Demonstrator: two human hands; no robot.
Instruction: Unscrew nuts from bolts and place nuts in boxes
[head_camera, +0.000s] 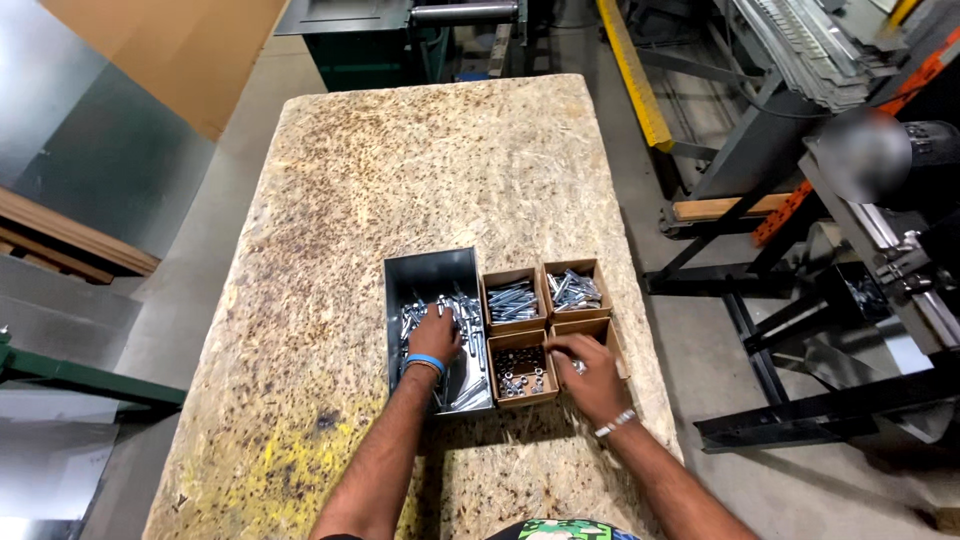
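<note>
From the head camera, the left hand (432, 342) lies palm down inside the metal tray (432, 275), fingers spread over the loose bolts (468, 318) that fill it; whether any bolt is pinched under the fingers cannot be told; a blue band circles that wrist. The bolts lie mostly with their long axes running away from the person, along the tray's length, so they sit directly under and just ahead of the left fingertips — this hand is much the nearer to them. The right hand (590, 372) reaches over the near right box (600, 328), fingers curled together at its edge, perhaps nipping a small part, though that is too small to tell; a silver bracelet sits on that wrist. Four small brown cardboard boxes stand in a square, touching the tray's right side: the far left box (513, 300) and far right box (575, 289) hold bolts, the near left box (520, 370) holds nuts; no labels show on them. All rest near the front right of a chipboard table (400, 160) — yellow paint stains its near left corner.
</note>
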